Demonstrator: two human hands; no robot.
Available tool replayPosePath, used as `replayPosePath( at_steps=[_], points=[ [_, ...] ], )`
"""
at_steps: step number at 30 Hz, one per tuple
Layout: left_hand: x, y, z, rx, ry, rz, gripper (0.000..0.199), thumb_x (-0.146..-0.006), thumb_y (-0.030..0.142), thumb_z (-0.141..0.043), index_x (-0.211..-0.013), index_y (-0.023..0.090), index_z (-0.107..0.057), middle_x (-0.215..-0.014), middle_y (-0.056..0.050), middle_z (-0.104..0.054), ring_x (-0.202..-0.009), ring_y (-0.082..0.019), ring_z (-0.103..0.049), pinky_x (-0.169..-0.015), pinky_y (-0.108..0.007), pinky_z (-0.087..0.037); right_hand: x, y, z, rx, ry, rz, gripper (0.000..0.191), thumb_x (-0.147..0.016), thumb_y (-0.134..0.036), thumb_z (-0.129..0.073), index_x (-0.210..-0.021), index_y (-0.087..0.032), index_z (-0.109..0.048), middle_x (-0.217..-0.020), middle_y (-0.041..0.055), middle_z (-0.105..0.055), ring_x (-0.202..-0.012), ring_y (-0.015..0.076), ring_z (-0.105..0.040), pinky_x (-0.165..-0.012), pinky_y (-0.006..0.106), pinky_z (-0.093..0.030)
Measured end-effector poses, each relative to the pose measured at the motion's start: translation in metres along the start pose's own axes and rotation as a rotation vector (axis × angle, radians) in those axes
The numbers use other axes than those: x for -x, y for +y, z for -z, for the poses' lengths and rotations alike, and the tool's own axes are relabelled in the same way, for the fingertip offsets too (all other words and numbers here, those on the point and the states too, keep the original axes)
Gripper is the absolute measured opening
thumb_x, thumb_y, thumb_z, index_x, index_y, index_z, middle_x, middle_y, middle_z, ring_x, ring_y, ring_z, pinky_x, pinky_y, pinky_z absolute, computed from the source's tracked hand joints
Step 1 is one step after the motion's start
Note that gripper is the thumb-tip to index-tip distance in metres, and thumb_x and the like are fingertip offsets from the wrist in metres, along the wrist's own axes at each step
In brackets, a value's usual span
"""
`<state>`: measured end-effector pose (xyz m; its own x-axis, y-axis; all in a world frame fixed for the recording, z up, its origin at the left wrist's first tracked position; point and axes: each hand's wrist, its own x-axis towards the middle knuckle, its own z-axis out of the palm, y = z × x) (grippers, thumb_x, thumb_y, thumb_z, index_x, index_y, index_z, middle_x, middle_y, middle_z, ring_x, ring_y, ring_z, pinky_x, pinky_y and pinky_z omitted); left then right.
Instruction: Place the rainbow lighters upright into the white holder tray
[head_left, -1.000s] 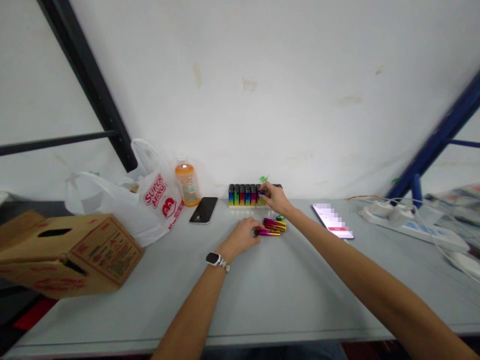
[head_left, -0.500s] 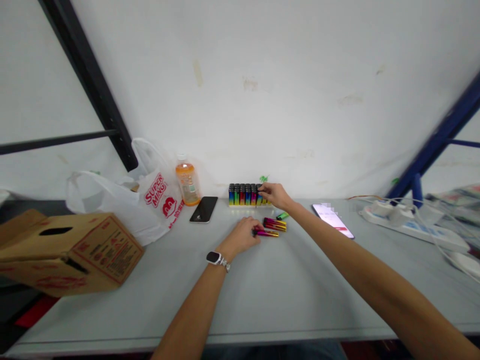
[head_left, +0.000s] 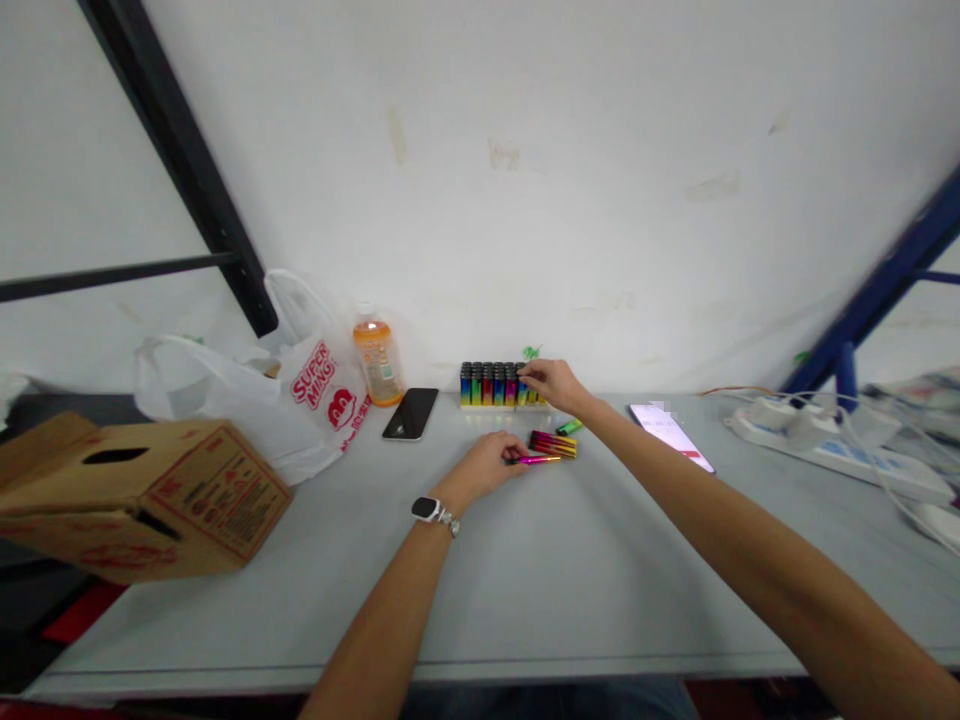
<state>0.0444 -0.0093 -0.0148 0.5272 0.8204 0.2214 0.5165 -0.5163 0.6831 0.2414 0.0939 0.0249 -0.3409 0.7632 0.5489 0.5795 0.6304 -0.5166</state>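
Note:
Several shiny rainbow-coloured lighters (head_left: 487, 386) with black tops stand upright in rows in a pale tray (head_left: 491, 408) against the wall. At the tray's right end is my right hand (head_left: 553, 385), its fingers pinched over a lighter top and covering part of the row. My left hand (head_left: 491, 465), lower on the table, grips the dark end of a pink-and-gold lighter (head_left: 541, 460). Just beyond it lie a few red-and-gold lighters (head_left: 553, 444) on their sides, with a green lighter (head_left: 570, 427) behind them.
A black phone (head_left: 411, 414), an orange drink bottle (head_left: 379, 362), a white plastic bag (head_left: 247, 400) and a cardboard box (head_left: 180, 490) occupy the left side. To the right are a lit phone (head_left: 675, 440) and a white power strip (head_left: 847, 458) with cables. The grey table (head_left: 570, 590) has its edge near me.
The pink-and-gold lighter in my left hand has turned slightly, its gold end now a little higher. My right hand stays at the tray's right end. The whole view has shifted slightly.

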Motion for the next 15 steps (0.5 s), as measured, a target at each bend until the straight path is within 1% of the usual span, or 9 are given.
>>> replayPosePath(
  at_steps=[4,7,10,12,15],
  points=[
    [0.001,0.001,0.001,-0.006,0.002,-0.009,0.017,-0.082,0.028,-0.064,-0.087,0.014,-0.072,-0.077,-0.003,-0.066,-0.07,-0.016,-0.058,-0.066,-0.025,-0.045,0.003,0.001,-0.004,0.066,-0.021,0.011,0.014,-0.083,-0.017,-0.063,-0.092,-0.016,-0.075,-0.083,0.0053,-0.071,-0.071,0.016,-0.061,-0.072,0.03,-0.048],
    [0.001,0.004,0.0,-0.003,0.032,-0.016,0.023,-0.087,0.033,-0.058,-0.085,0.013,-0.069,-0.071,-0.002,-0.064,-0.065,-0.015,-0.055,-0.06,-0.024,-0.041,0.01,0.0,-0.008,0.16,0.044,0.052,0.018,-0.086,-0.022,-0.063,-0.096,-0.016,-0.076,-0.092,0.0085,-0.063,-0.081,0.018,-0.059,-0.08,0.033,-0.048],
    [0.0,0.008,0.0,0.085,0.109,-0.017,0.023,-0.089,0.034,-0.057,-0.088,0.014,-0.066,-0.073,-0.002,-0.065,-0.065,-0.014,-0.056,-0.059,-0.024,-0.041,0.019,-0.003,-0.008,0.286,0.097,0.066,0.026,-0.09,-0.031,-0.059,-0.106,-0.019,-0.075,-0.097,0.01,-0.052,-0.09,0.0212,-0.056,-0.086,0.036,-0.047],
    [-0.002,0.011,0.0,0.157,0.177,-0.025,0.022,-0.088,0.035,-0.058,-0.088,0.014,-0.065,-0.075,-0.002,-0.066,-0.067,-0.014,-0.057,-0.061,-0.024,-0.043,0.027,-0.007,-0.006,0.339,0.077,0.047,0.033,-0.093,-0.036,-0.053,-0.116,-0.021,-0.072,-0.096,0.0098,-0.049,-0.09,0.0226,-0.054,-0.087,0.038,-0.046],
    [-0.005,0.014,-0.001,0.193,0.297,-0.049,0.024,-0.085,0.039,-0.063,-0.086,0.015,-0.065,-0.074,-0.001,-0.064,-0.068,-0.014,-0.056,-0.064,-0.024,-0.044,0.043,-0.017,-0.005,0.294,0.09,0.008,0.046,-0.094,-0.043,-0.049,-0.133,-0.021,-0.06,-0.101,0.0112,-0.05,-0.097,0.0251,-0.053,-0.092,0.041,-0.045]
  ],
)
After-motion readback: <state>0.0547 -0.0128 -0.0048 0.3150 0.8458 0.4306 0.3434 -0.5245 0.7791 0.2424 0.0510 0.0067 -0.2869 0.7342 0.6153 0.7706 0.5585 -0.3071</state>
